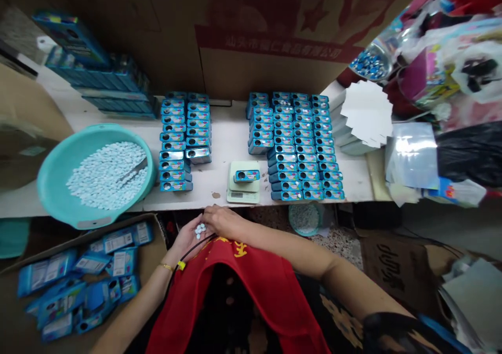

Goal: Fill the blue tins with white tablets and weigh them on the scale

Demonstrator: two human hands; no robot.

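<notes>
My left hand (187,236) is cupped palm up just below the table edge, holding a small pile of white tablets (200,230). My right hand (219,219) rests over it, fingertips pinched at the tablets. Right above, a pale green scale (243,189) carries one blue tin (247,175). A teal basin (55,186) at the left is full of white tablets with a metal scoop (135,169) lying in it.
Blue tins stand in rows left (184,139) and right (301,145) of the scale. A cardboard box of blue packets (78,286) sits at lower left. White cards (364,116), plastic bags and a small teal bowl (306,218) lie to the right.
</notes>
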